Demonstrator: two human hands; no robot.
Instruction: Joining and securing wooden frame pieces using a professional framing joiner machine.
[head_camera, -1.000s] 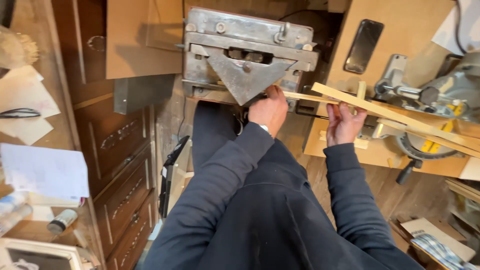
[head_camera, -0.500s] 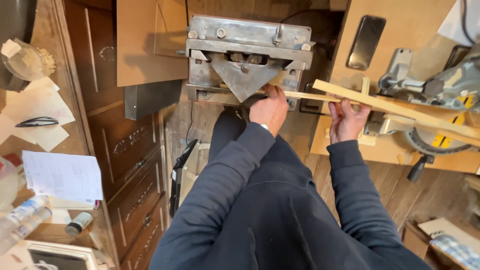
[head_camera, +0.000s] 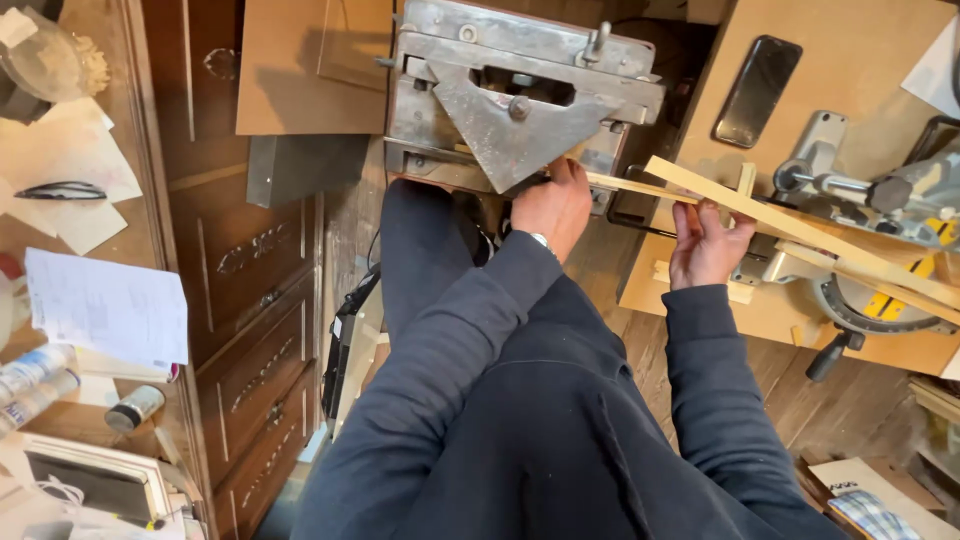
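My left hand (head_camera: 552, 205) presses a thin strip of wood moulding (head_camera: 640, 187) against the front edge of a grey metal cutting machine (head_camera: 510, 90) with a triangular plate. My right hand (head_camera: 705, 245) grips the same joined moulding further right, where a second light wooden strip (head_camera: 800, 230) slants away towards the lower right. Both arms wear dark blue sleeves. The end of the strip under the machine's plate is hidden.
A black phone (head_camera: 757, 90) lies on a plywood board (head_camera: 860, 70). A mitre saw (head_camera: 880, 250) stands to the right. A dark wooden chest of drawers (head_camera: 250, 300) with papers (head_camera: 105, 305), a bottle and small jars on its top stands to the left.
The view has drifted slightly, so the scene sits lower and further right in frame. Both hands stay on the moulding at the machine, with almost no shift.
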